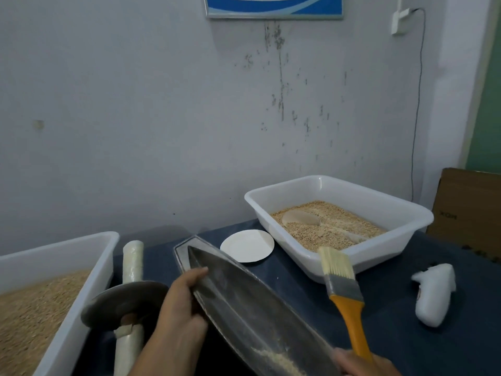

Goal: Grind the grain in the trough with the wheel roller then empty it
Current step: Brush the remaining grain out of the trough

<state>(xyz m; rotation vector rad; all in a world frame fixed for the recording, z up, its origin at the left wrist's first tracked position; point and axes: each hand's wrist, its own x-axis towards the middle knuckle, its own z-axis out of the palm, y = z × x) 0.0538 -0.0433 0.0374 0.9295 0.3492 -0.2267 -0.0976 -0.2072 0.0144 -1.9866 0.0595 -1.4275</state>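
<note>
The right hand [363,365] is cut off by the bottom edge — only knuckles show, wrapped round the orange handle of a brush [342,283] whose bristles point up. The left hand [179,308] grips the rim of the metal trough [244,302], which is tilted, its near end out of frame; a little ground grain [276,359] clings low inside. The wheel roller [127,302] lies just left, beside 1 of 2 white tubs [379,210] — the left tub [81,267] is blurred.
</note>
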